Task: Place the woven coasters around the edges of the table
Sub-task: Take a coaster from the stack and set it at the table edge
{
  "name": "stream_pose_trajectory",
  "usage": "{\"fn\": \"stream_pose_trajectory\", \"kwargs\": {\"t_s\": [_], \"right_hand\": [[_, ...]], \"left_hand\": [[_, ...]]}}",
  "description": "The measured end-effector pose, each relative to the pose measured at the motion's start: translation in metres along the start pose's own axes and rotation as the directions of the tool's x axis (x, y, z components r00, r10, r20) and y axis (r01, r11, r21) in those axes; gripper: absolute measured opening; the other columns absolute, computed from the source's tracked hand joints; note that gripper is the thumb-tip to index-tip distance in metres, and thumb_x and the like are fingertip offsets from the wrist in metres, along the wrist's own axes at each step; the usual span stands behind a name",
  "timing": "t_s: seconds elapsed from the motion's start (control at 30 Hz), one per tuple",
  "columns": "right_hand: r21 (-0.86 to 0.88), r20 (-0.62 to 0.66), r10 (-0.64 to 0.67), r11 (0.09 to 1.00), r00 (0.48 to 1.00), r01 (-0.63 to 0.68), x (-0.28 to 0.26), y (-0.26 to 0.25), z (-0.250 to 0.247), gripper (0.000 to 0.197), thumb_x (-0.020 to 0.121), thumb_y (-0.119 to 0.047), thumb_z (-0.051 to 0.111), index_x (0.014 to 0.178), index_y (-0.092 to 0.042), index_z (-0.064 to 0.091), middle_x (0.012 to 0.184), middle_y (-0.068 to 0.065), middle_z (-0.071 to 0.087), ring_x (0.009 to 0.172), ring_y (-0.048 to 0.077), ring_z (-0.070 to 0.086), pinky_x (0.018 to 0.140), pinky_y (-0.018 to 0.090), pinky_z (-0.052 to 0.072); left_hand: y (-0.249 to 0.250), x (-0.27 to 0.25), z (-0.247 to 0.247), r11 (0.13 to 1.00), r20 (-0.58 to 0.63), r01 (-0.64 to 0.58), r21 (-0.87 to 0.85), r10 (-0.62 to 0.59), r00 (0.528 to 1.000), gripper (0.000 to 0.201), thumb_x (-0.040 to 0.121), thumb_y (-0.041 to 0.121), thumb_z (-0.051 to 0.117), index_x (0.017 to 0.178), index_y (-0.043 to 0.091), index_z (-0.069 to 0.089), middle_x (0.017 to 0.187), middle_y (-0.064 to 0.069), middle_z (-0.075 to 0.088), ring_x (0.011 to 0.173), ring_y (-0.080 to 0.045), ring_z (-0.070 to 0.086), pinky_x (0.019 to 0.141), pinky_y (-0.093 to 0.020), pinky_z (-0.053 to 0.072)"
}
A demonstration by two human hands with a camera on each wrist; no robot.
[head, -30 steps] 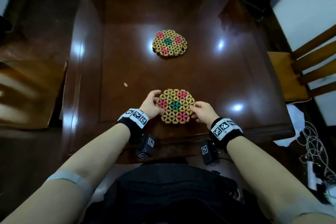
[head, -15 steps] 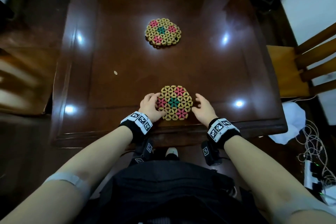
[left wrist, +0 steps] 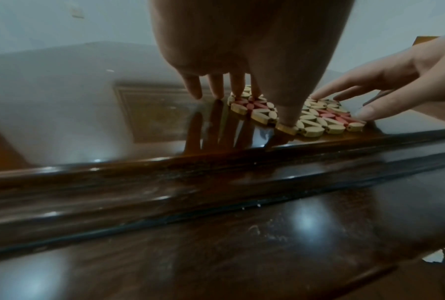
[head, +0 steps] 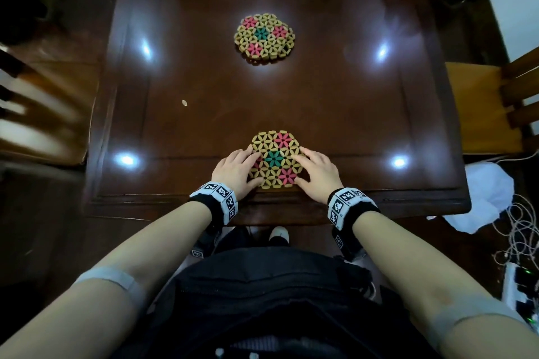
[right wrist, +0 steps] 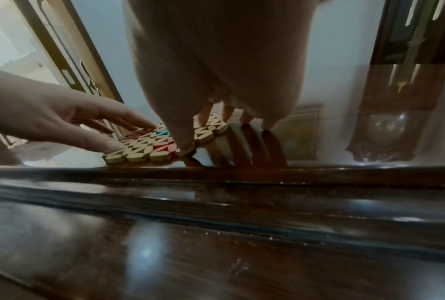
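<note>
A woven coaster (head: 275, 159) of tan, pink and green petals lies flat near the front edge of the dark wooden table (head: 364, 114). My left hand (head: 240, 166) touches its left side with straight fingers, the thumb at its near rim. My right hand (head: 315, 169) does the same on its right side. In the left wrist view the left hand (left wrist: 241, 60) has its fingertips on the coaster (left wrist: 318, 119) and the table. The right wrist view shows the right hand (right wrist: 216, 71) on the coaster (right wrist: 144, 150). A second coaster (head: 264, 37), seemingly stacked on another, sits at the table's middle.
A small pale speck (head: 184, 102) lies on the table left of centre. Wooden chairs stand at the right (head: 481, 108) and left (head: 43, 114). White cloth (head: 490, 195) and cables (head: 522, 242) lie on the floor to the right.
Both hands have moved in from beside the near coaster, and their fingers now lie on its top. The coaster stays near the front edge. The head view has tipped down.
</note>
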State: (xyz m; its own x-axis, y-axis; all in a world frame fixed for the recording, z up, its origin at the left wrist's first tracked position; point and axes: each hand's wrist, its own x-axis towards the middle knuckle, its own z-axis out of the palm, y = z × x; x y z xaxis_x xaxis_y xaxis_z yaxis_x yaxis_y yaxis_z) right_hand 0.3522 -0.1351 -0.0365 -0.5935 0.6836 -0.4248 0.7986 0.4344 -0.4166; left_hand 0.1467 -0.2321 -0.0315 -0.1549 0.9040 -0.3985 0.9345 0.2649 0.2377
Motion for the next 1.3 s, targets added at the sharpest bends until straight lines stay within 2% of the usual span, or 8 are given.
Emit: {"fn": "stream_pose_trajectory", "kwargs": {"t_s": [0.43, 1.0, 1.3], "right_hand": [[0.036, -0.023, -0.010, 0.999, 1.000, 0.010, -0.003, 0.004, 0.006, 0.057, 0.090, -0.036, 0.057, 0.143, -0.038, 0.035, 0.158, -0.008, 0.023, 0.145, 0.021, 0.016, 0.115, 0.047, 0.019], [0.097, -0.067, -0.056, 0.993, 0.996, 0.062, -0.012, 0.008, 0.015, 0.055, 0.092, -0.034, 0.055, 0.144, -0.035, 0.035, 0.159, -0.005, 0.021, 0.148, 0.020, 0.012, 0.119, 0.044, 0.015], [0.051, -0.056, -0.059, 0.997, 0.997, 0.062, -0.010, 0.009, 0.016, 0.056, 0.093, -0.037, 0.053, 0.145, -0.034, 0.033, 0.160, -0.005, 0.020, 0.148, 0.021, 0.012, 0.120, 0.042, 0.015]], "left_hand": [[0.001, -0.004, 0.003, 1.000, 0.028, 0.016, -0.014, -0.015, 1.000, 0.069, 0.091, 0.052, 0.048, 0.149, 0.027, 0.021, 0.160, 0.002, 0.020, 0.148, -0.020, 0.017, 0.115, -0.044, 0.028], [0.001, -0.010, 0.009, 0.996, 0.044, 0.041, -0.080, -0.038, 0.998, 0.067, 0.092, 0.049, 0.048, 0.149, 0.031, 0.018, 0.161, 0.006, 0.013, 0.149, -0.017, 0.011, 0.117, -0.044, 0.025], [0.003, -0.010, 0.006, 0.996, 0.065, 0.053, -0.071, -0.049, 0.997, 0.067, 0.093, 0.048, 0.046, 0.150, 0.032, 0.014, 0.162, 0.008, 0.007, 0.149, -0.016, 0.008, 0.118, -0.043, 0.023]]}}
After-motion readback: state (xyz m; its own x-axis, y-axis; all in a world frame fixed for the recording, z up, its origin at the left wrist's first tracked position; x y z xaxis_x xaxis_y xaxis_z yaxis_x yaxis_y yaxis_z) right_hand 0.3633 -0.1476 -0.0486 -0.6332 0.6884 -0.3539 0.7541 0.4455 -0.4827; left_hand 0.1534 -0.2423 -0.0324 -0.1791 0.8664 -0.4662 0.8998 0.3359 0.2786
